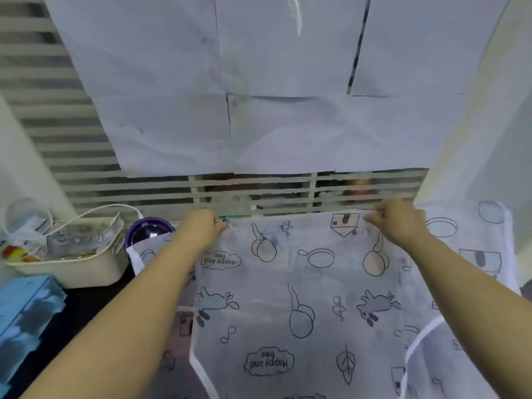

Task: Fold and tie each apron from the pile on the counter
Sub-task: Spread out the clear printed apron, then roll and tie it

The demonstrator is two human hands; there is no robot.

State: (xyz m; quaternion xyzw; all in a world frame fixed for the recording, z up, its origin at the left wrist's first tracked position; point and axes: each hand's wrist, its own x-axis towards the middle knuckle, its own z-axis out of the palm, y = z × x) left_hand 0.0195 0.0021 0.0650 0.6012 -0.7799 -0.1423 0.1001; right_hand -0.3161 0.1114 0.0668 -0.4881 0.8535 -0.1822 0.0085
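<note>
Your left hand (201, 226) has its fingers curled, pinching the far edge of the top apron (288, 298). Your right hand (398, 223) does the same further along that edge, so both hands are holding cloth. The fingertips are blurry, so the exact grip is anyone's guess.

The apron lies spread flat on the counter (95, 295), between and under your two arms, with the print upside down to you. More printed cloth (475, 254) pokes out from under it past your right hand and by your left forearm. That's at least one more apron, but you can't count them properly.

Left of your left hand:
- one purple round thing (149, 230), half hidden by cloth
- one cream basket (72, 272) of clutter, with one white cable (86, 214) looped over it
- one blue box (26, 312), cut off by the frame

Beyond both hands there's a slatted grille (259, 191); what's behind the slats is too blurred to tell. Above it are overlapping paper sheets (259, 110), hard to count.
</note>
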